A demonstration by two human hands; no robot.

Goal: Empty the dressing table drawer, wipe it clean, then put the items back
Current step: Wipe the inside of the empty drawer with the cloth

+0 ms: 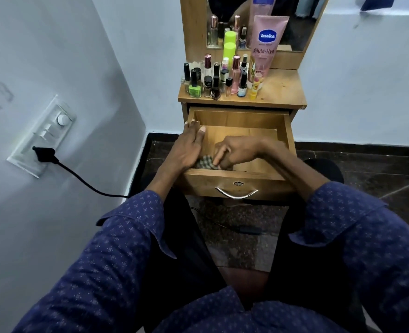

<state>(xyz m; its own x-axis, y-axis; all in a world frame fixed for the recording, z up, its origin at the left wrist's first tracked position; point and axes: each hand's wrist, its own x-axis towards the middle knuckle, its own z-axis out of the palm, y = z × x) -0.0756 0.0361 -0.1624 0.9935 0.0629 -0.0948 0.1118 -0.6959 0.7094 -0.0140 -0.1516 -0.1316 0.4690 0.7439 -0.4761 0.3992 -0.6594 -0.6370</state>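
- Pressing the cloth (205, 162) into the drawer (288, 131), your right hand (234, 152) curls around it.
- Your left hand (189, 145) rests flat, fingers straight, on the drawer's left wall.

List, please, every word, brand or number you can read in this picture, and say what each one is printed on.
"Vaseline": blue badge on the pink tube at the back of the dressing table top.
"Gluta-Hya": the same tube, below the badge.
Small bottles and the yellow stick: print too small or blurred to read.
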